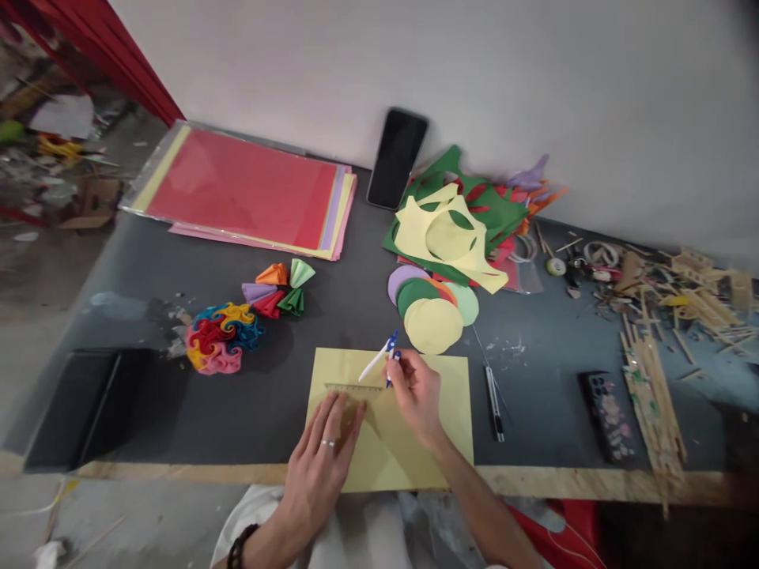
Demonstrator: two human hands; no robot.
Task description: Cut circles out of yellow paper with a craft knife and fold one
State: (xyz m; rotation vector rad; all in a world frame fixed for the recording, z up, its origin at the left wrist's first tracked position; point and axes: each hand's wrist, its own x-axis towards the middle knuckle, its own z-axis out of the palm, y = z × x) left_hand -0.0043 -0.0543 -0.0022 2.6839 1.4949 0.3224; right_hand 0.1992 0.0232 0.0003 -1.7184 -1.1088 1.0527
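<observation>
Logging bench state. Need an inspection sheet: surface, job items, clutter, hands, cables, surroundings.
Surface: dark tabletop with pale smudges.
Job's things: ruler on yellow sheet; blue-and-white drawing tool, likely a compass; paper circles at the sheet's far edge.
Clutter: wood scraps and patterned phone at right; cutter knife right of the sheet.
Left hand: spread on the sheet, at the ruler's near edge.
Right hand: pinching the drawing tool.
Cables: thin pale cord below the tabletop at right; type unclear.
Surroundings: pale wall behind; red curtain and littered floor at left.

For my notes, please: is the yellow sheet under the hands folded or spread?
Spread: the yellow sheet lies flat on the dark table, both far corners showing and no visible crease.
</observation>
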